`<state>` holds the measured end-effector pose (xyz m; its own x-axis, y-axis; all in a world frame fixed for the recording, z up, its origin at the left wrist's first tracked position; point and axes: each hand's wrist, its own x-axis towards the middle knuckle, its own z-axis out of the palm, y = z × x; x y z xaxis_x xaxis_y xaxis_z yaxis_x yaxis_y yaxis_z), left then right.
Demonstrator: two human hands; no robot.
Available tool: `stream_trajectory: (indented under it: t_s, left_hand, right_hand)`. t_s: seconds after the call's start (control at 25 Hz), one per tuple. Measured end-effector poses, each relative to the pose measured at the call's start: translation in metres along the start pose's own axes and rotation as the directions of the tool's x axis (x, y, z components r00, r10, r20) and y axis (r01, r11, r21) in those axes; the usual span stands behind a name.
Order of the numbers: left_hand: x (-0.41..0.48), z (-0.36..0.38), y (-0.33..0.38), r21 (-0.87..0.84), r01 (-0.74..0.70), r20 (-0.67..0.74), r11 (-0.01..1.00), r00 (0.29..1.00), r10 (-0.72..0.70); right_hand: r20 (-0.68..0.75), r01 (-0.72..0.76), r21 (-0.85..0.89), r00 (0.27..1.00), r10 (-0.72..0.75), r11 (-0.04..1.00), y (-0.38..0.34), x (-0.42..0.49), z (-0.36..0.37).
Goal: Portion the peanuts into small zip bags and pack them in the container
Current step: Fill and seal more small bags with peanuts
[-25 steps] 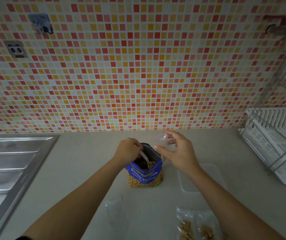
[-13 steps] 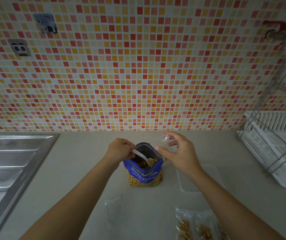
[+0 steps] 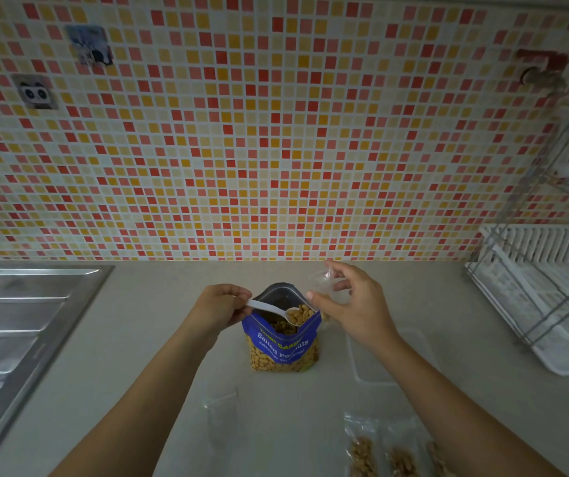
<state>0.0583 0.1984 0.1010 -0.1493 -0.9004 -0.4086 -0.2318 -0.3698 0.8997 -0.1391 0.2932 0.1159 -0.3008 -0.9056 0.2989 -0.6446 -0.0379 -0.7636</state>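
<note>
My left hand (image 3: pixel 219 306) is gripping a white spoon (image 3: pixel 269 307) full of peanuts (image 3: pixel 300 313), holding it over the open peanut bag (image 3: pixel 281 346) on the surface (image 3: pixel 159 339). My right hand (image 3: pixel 355 311) is pinching a small zip bag (image 3: pixel 327 287) just beside it. 3 filled bags (image 3: pixel 393 452) are lying near me, and 1 empty bag (image 3: pixel 222 418) is waiting. The container (image 3: pixel 420 342) is looking empty, so I think packing is not yet begun.
</note>
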Motion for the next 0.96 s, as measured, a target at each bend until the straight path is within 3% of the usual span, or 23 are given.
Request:
stream_trajectory:
  t_s: [0.56, 0.96]
  left_hand:
    - [0.005, -0.025, -0.012, -0.157, 0.005, 0.006, 0.988, 1.0, -0.004]
    - [-0.004, -0.058, 0.05, -0.11, -0.147, 0.007, 0.983, 0.989, 0.148]
  right_hand:
    - [0.025, -0.003, 0.012, 1.0, 0.003, 1.0, -0.006, -0.002, 0.014]
    - [0.054, -0.061, -0.046, 0.996, 0.064, 0.997, -0.002, -0.011, 0.026]
